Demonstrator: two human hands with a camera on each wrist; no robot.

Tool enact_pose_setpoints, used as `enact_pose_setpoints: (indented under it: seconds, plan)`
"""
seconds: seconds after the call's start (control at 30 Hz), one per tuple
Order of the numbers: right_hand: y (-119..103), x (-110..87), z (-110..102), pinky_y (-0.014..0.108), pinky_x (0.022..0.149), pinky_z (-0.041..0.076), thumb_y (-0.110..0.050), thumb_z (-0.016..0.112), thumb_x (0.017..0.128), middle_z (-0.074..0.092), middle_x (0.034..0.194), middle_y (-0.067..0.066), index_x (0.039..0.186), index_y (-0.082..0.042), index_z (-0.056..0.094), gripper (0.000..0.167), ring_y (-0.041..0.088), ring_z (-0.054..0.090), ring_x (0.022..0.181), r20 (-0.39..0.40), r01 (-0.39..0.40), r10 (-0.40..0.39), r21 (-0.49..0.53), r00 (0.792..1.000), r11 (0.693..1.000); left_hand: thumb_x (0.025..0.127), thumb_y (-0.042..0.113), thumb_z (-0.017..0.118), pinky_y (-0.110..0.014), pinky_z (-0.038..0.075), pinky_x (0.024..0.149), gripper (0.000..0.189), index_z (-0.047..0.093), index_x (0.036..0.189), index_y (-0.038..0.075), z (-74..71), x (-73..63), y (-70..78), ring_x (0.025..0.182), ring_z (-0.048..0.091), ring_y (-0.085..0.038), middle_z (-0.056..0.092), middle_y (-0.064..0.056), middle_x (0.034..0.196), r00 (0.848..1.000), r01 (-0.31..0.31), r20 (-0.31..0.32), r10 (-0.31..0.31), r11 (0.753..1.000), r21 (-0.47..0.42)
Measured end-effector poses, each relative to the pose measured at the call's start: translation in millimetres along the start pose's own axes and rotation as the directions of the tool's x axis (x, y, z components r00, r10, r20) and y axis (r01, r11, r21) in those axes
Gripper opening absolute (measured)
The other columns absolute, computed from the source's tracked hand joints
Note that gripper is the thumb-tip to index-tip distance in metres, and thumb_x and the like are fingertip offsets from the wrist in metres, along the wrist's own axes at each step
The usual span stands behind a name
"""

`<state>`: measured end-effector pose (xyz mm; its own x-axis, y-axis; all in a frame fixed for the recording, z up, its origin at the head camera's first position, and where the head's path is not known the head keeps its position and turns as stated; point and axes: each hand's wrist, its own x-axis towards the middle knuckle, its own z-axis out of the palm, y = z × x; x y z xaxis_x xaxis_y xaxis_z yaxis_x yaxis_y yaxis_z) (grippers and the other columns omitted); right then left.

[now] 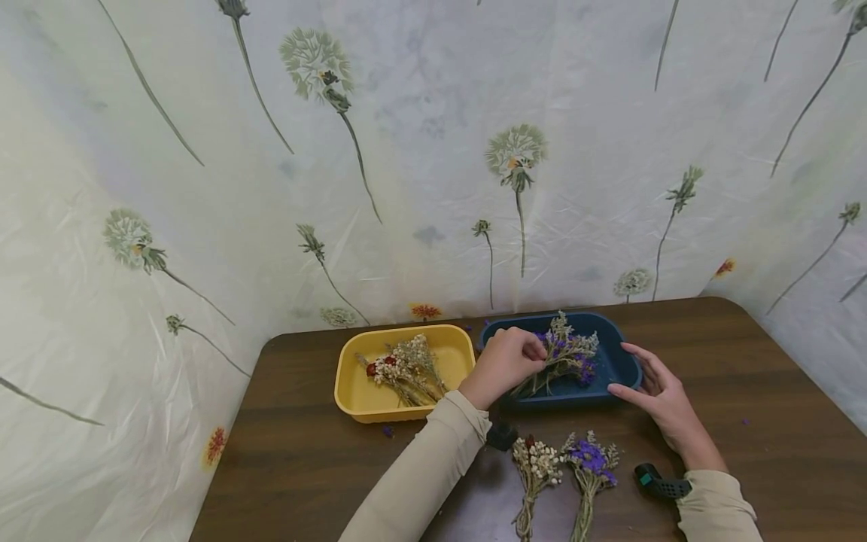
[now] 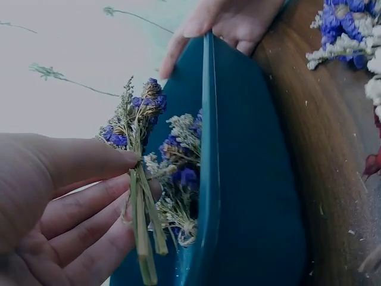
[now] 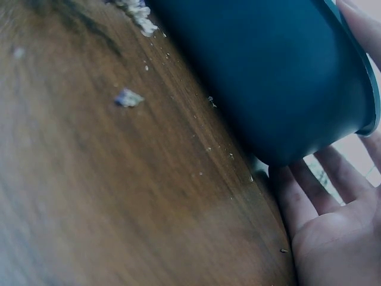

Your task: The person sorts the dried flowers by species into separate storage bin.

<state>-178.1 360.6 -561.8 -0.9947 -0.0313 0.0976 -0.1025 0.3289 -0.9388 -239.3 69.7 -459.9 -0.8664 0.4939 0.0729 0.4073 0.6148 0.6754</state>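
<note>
My left hand (image 1: 504, 366) is over the blue tray (image 1: 615, 365). Between its thumb and fingers it pinches the stems of a small bunch of dried purple flowers (image 2: 138, 116), seen up close in the left wrist view. Another purple and pale dried bunch (image 2: 186, 173) lies inside the tray, its stems tied. My right hand (image 1: 667, 404) holds the tray's right end, thumb at the near rim and a finger at the far side. In the right wrist view, more fingers (image 3: 342, 173) reach along the tray's outer end.
Left of the blue tray stands a yellow tray (image 1: 352, 380) with white and red dried bunches (image 1: 406, 369). On the brown table (image 1: 305, 452), nearer me, lie a white-flowered bunch (image 1: 535, 467) and a purple one (image 1: 589, 463). A fallen purple petal (image 3: 128, 98) lies near the tray.
</note>
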Motion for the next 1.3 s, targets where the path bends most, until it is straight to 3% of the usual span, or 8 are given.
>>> enact_pose_setpoints:
  seconds: [0.2, 0.43, 0.57, 0.87, 1.3]
  plan:
    - [0.7, 1.0, -1.0, -0.004, 0.100, 0.028, -0.016, 0.066, 0.102, 0.017, 0.174, -0.004, 0.165, -0.025, 0.026, 0.075, 0.022, 0.012, 0.163, 0.001, -0.001, 0.001, -0.007, 1.000, 1.000, 0.093, 0.017, 0.079, -0.015, 0.053, 0.070, 0.004, 0.080, 0.090, 0.018, 9.4, 10.5, 1.0, 0.070, 0.064, 0.001, 0.077, 0.007, 0.086, 0.999, 0.028, 0.034, -0.028, 1.000, 0.003]
    - [1.6, 0.9, -2.2, -0.004, 0.099, 0.029, -0.015, 0.067, 0.102, 0.019, 0.174, -0.004, 0.165, -0.025, 0.027, 0.075, 0.006, 0.019, 0.157, -0.009, 0.003, -0.004, -0.014, 1.000, 1.000, 0.091, 0.017, 0.080, -0.017, 0.051, 0.068, 0.006, 0.079, 0.085, 0.018, 27.2, 19.8, 0.4, 0.067, 0.061, -0.001, 0.073, 0.010, 0.079, 0.994, 0.090, 0.052, -0.092, 0.995, 0.036]
    - [1.4, 0.5, -1.8, -0.003, 0.099, 0.030, -0.015, 0.067, 0.102, 0.019, 0.174, -0.003, 0.165, -0.025, 0.027, 0.075, 0.010, 0.020, 0.158, -0.008, 0.000, 0.000, -0.015, 1.000, 1.000, 0.090, 0.016, 0.081, -0.019, 0.049, 0.066, 0.011, 0.076, 0.081, 0.019, 32.9, 22.4, 0.5, 0.065, 0.058, -0.003, 0.070, 0.010, 0.075, 0.992, 0.107, 0.063, -0.111, 0.992, 0.061]
    - [0.2, 0.9, -1.5, -0.004, 0.100, 0.027, -0.017, 0.066, 0.102, 0.016, 0.175, -0.002, 0.165, -0.026, 0.026, 0.074, 0.024, 0.013, 0.163, -0.002, -0.008, 0.008, -0.005, 1.000, 1.000, 0.090, 0.015, 0.081, -0.019, 0.049, 0.065, 0.015, 0.076, 0.076, 0.018, 29.9, 29.1, 2.1, 0.065, 0.058, -0.005, 0.071, 0.010, 0.076, 0.987, 0.102, 0.117, -0.114, 0.989, 0.103]
    - [1.0, 0.9, -0.5, -0.005, 0.099, 0.026, -0.018, 0.066, 0.102, 0.015, 0.175, -0.002, 0.165, -0.026, 0.026, 0.075, 0.031, 0.009, 0.162, -0.004, -0.018, 0.018, 0.003, 1.000, 1.000, 0.094, 0.013, 0.075, -0.021, 0.049, 0.056, 0.020, 0.077, 0.075, 0.015, 23.6, 38.0, 6.0, 0.063, 0.064, -0.013, 0.071, 0.004, 0.071, 0.956, 0.186, 0.205, -0.208, 0.975, 0.120]
